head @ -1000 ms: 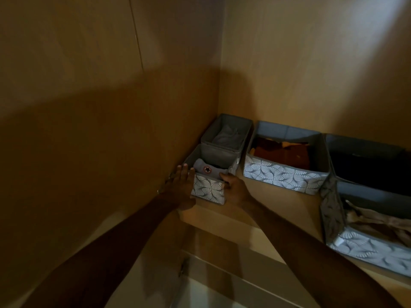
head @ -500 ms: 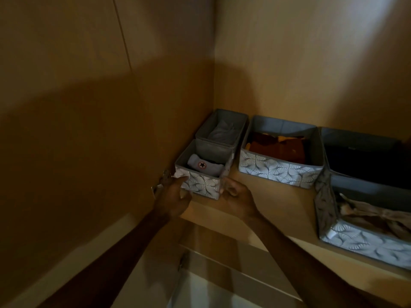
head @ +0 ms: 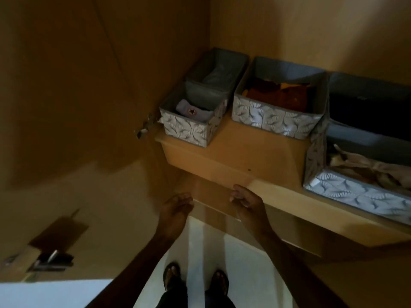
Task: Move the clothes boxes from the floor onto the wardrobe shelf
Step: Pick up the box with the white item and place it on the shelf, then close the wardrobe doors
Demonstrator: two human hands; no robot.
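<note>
Several grey fabric boxes with a white leaf pattern stand on the wooden wardrobe shelf [head: 249, 152]. The small box [head: 189, 130] with a pale folded garment sits at the shelf's left front corner, with another small box [head: 216, 70] behind it. To the right are a medium box [head: 273, 118] of orange and brown clothes, a dark box [head: 367, 103] and a large box [head: 355, 192] with beige cloth. My left hand [head: 175, 210] and my right hand [head: 249, 203] hang below the shelf edge, apart from every box, fingers loose and holding nothing.
The open wardrobe door [head: 66, 107] fills the left side, with a metal hinge [head: 144, 127] beside the small box and a handle [head: 51, 261] lower down. My feet [head: 195, 278] stand on a pale floor [head: 204, 247]. The wardrobe's back wall rises behind the boxes.
Both hands let go of the small front-left box and drew back down below the shelf edge. The view tilted down, bringing the floor and my feet into sight.
</note>
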